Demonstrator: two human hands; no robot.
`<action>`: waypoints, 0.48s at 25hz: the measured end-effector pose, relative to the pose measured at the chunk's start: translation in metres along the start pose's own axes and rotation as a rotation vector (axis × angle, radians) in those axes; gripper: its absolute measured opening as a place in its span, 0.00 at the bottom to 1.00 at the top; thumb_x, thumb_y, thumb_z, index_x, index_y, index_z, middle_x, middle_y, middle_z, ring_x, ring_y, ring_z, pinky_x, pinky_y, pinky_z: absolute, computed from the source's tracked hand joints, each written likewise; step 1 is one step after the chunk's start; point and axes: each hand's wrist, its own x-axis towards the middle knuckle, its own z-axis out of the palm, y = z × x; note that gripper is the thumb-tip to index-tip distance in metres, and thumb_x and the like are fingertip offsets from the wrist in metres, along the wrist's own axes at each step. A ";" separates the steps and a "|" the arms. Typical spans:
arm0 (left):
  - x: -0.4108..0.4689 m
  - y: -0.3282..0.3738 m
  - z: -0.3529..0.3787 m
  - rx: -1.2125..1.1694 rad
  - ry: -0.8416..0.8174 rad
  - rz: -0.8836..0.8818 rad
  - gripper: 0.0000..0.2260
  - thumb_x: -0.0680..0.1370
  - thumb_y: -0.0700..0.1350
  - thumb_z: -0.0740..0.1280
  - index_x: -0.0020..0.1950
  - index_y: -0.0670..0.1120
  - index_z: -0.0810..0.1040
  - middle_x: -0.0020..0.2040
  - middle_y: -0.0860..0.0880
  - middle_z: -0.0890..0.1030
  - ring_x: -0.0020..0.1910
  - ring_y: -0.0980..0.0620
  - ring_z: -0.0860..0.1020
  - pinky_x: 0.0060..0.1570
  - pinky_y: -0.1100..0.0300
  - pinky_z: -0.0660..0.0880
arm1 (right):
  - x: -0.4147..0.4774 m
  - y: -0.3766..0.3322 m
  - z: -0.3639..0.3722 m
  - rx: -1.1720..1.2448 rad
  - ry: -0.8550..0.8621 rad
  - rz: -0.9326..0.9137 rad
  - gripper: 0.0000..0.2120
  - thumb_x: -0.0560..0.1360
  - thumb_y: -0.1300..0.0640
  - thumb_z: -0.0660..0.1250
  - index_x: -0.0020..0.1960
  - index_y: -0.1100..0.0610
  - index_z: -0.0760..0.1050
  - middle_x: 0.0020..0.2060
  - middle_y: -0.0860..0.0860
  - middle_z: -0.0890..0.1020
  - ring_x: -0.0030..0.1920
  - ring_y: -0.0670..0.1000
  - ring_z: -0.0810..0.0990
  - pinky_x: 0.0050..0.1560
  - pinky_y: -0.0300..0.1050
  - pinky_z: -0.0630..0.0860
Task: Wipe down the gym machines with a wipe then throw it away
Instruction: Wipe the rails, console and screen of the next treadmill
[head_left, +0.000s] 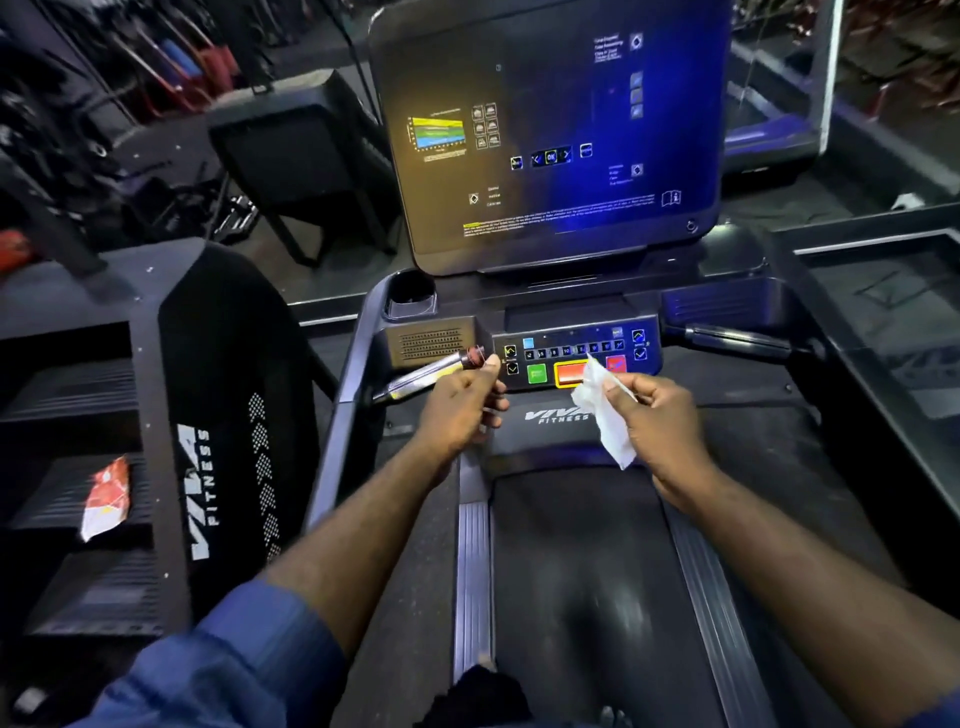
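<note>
Over treadmill console (571, 327), right hand (660, 421) pinches hanging wipe (609, 423).

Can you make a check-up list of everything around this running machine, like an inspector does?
Surface: treadmill console with lit buttons; screen switched on.
Job's things: white wipe, crumpled, held in front of the buttons.
Clutter: red-and-white packet lying on a step of the neighbouring machine.
Hands: right hand pinches the wipe; left hand has its fingers curled at the tip of the left handle, grip unclear.
Cables: a thin dark line behind the screen, maybe a cable; cannot tell.
Surroundings: dim gym, more equipment on both sides.
</note>
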 end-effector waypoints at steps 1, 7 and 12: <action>0.010 -0.003 -0.001 0.016 0.004 -0.008 0.20 0.84 0.60 0.65 0.51 0.44 0.83 0.43 0.46 0.86 0.37 0.52 0.80 0.33 0.63 0.73 | 0.007 0.003 0.003 -0.038 -0.004 -0.012 0.13 0.71 0.33 0.71 0.47 0.39 0.86 0.42 0.46 0.89 0.48 0.56 0.88 0.52 0.61 0.83; 0.077 -0.009 -0.014 0.196 0.067 0.069 0.11 0.74 0.45 0.80 0.54 0.49 0.83 0.51 0.50 0.86 0.50 0.50 0.84 0.56 0.48 0.82 | 0.055 0.004 0.027 -0.064 0.041 -0.018 0.05 0.79 0.50 0.73 0.52 0.47 0.87 0.45 0.44 0.89 0.47 0.49 0.87 0.55 0.59 0.83; 0.140 -0.003 -0.037 0.461 -0.099 0.262 0.34 0.67 0.47 0.85 0.71 0.48 0.77 0.64 0.50 0.82 0.61 0.52 0.81 0.68 0.54 0.76 | 0.104 -0.009 0.067 -0.047 0.132 0.004 0.09 0.78 0.57 0.74 0.57 0.47 0.82 0.46 0.49 0.87 0.46 0.48 0.86 0.52 0.53 0.83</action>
